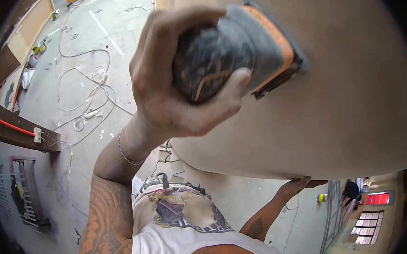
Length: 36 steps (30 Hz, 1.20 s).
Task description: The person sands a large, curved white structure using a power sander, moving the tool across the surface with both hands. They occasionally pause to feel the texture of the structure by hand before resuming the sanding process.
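My left hand (171,77) is wrapped round a black and orange power sander (259,43), fingers over its far side and thumb on the near side. The sander's flat pad lies against a large, smooth, brownish curved panel (343,103) that fills the upper right. At the panel's lower edge, my right hand (306,182) touches it with fingers stretched out flat; part of this hand is hidden by the panel. Slight motion blur covers the sander and left hand.
A looped cable (101,87) lies on the dusty floor (126,28) at the left. A post (19,125) carries a red cable and a socket. Dark slatted furniture (26,191) stands at the lower left. Another person (352,190) is far off at the lower right, near a window.
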Motion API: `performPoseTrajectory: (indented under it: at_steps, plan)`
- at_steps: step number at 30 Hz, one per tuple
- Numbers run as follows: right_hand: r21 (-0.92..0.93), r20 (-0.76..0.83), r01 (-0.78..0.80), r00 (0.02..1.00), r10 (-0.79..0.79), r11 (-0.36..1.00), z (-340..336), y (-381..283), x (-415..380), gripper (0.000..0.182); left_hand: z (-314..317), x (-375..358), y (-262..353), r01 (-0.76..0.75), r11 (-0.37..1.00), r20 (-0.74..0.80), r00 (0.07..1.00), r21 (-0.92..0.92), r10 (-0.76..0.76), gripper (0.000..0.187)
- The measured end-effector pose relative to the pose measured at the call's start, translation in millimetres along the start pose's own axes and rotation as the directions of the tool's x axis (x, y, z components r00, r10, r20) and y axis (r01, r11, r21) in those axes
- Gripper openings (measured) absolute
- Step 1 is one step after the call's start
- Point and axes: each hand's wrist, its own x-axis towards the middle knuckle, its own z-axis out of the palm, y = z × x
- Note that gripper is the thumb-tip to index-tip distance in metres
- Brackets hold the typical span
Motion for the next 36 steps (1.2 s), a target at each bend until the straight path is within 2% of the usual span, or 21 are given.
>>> performPoseTrajectory:
  at_steps: [6, 11, 12, 16, 19, 23, 31, 36]
  plan:
    - [-0.047, 0.003, 0.014, 1.000, -0.014, 0.999, -3.2, 7.2, 1.4, 0.110, 1.3, 15.5, -0.2, -0.040, 0.997, -0.044, 0.998, -0.059, 0.037, 0.067]
    - [0.016, -0.096, 0.042, 0.995, -0.041, 0.999, 4.4, 2.7, -1.5, 0.104, 2.0, -22.6, -18.7, 0.006, 0.998, -0.005, 1.000, -0.057, -0.006, 0.067]
    - [0.022, -0.091, 0.048, 0.995, -0.045, 0.999, 5.7, -0.3, -2.2, 0.104, 6.8, -27.6, -28.0, -0.072, 0.996, -0.083, 0.994, -0.061, 0.066, 0.062]
    - [0.058, -0.024, 0.055, 0.998, -0.054, 0.997, 5.0, -3.1, -1.6, 0.110, 9.9, -62.6, -36.6, -0.001, 0.998, -0.070, 0.998, -0.060, -0.003, 0.064]
    - [0.057, -0.039, 0.048, 0.998, -0.046, 0.997, 5.5, -4.2, -1.4, 0.112, 11.4, -81.7, -40.6, 0.012, 0.999, -0.057, 0.998, -0.041, -0.015, 0.064]
    - [0.031, -0.088, 0.043, 0.995, -0.040, 0.999, 3.1, 7.1, 0.1, 0.110, 14.8, -103.1, -45.7, 0.033, 0.998, -0.038, 0.999, -0.051, -0.035, 0.065]
    - [0.076, -0.025, 0.066, 0.998, -0.064, 0.995, 1.2, 8.3, 2.7, 0.106, 18.9, -142.5, -61.9, 0.122, 0.991, -0.018, 0.992, -0.062, -0.123, 0.064]
    - [0.108, 0.009, 0.006, 1.000, -0.007, 0.994, -4.9, 19.0, 3.1, 0.103, 20.0, -162.3, -70.5, 0.122, 0.991, -0.008, 0.992, -0.049, -0.123, 0.064]
